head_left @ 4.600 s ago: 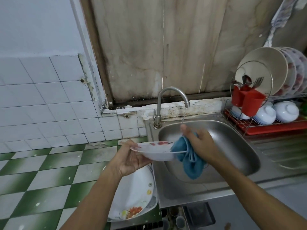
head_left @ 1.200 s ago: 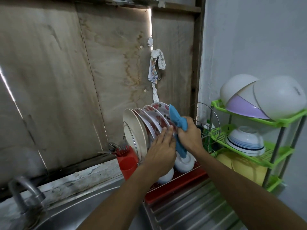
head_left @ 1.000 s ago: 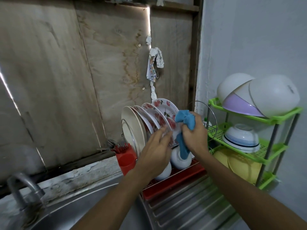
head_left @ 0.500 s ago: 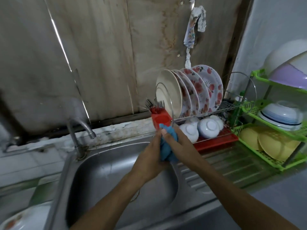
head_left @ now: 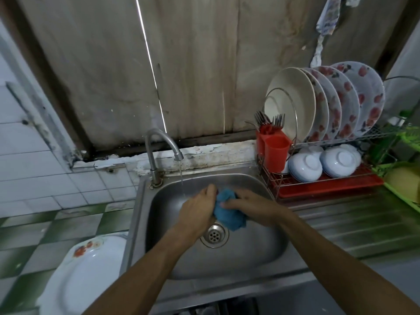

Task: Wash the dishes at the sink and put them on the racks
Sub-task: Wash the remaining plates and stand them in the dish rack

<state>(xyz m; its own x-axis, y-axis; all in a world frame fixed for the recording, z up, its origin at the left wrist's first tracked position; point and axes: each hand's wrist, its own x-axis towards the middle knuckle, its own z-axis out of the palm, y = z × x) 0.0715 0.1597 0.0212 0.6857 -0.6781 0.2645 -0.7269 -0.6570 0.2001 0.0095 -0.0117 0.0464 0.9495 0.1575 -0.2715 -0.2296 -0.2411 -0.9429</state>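
Both forearms are bare (no sleeves, watch or rings visible).

Stained plywood wall (head_left: pixel 204 64), white tiles (head_left: pixel 34 169), green-checked counter (head_left: pixel 45 228), dim light.

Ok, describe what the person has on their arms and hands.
Nothing shows: the left hand and right hand are bare, with no gloves, rings, watch or bracelets visible. Both forearms are uncovered right to the frame's bottom edge; no sleeve appears.
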